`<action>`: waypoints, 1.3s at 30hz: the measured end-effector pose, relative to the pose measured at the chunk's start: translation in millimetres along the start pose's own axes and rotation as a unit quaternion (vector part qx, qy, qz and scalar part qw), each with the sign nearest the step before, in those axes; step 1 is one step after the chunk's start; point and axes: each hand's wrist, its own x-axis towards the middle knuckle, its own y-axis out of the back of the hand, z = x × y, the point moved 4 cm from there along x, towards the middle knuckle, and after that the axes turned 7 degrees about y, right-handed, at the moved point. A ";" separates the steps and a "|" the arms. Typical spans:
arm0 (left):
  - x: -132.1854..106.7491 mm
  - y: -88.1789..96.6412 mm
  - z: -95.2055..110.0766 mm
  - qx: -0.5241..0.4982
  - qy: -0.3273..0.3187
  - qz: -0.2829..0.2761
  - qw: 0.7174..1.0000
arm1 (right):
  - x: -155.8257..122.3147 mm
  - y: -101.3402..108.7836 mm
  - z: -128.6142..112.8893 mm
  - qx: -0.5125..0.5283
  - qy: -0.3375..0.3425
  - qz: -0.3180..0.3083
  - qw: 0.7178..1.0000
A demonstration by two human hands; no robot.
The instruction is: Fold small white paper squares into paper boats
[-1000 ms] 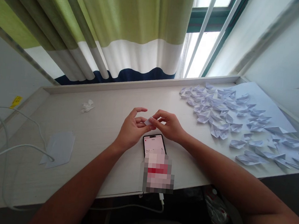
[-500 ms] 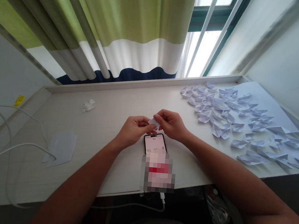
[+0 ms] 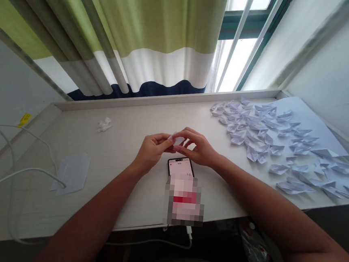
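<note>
Between my two hands is a small folded piece of white paper (image 3: 178, 140), held above the desk just beyond the phone. My left hand (image 3: 155, 148) pinches its left side between thumb and fingers. Curled round the right side, my right hand (image 3: 198, 147) has its thumb below the paper and its fingertips at the top edge. Fingers cover part of the folds. The phone (image 3: 180, 167) lies on the desk below my hands, its lower part blurred out. Many folded paper boats (image 3: 258, 148) lie spread to the right of my right hand.
A stack of white paper sheets (image 3: 72, 173) lies at the left, with a white cable (image 3: 33, 170) across it. Crumpled tissue (image 3: 104, 125) sits toward the back left. A large white sheet (image 3: 312, 122) lies under some boats. The desk's raised back edge (image 3: 165, 101) runs below the curtain.
The paper has turned and shifted slightly up and left in my fingers. My right thumb has moved below it, and the right fingers have arched over its top.
</note>
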 end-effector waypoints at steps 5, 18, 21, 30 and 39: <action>0.7 3.0 2.0 -0.007 0.005 -0.004 1.000 | 0.6 3.1 -1.0 0.001 0.044 0.020 0.999; -5.0 -6.6 4.7 0.084 -0.120 -0.016 0.989 | 0.6 3.7 1.1 0.032 -0.046 0.118 0.991; -4.8 -4.0 5.2 0.104 -0.143 0.023 0.984 | 1.0 3.1 3.6 0.069 -0.067 0.129 0.987; -6.3 2.5 12.2 0.112 -0.142 0.058 0.982 | -1.2 3.3 9.0 0.101 -0.098 0.117 0.983; -7.3 0.4 13.7 0.108 -0.138 0.056 0.983 | 2.0 0.7 14.6 0.189 -0.133 0.165 0.959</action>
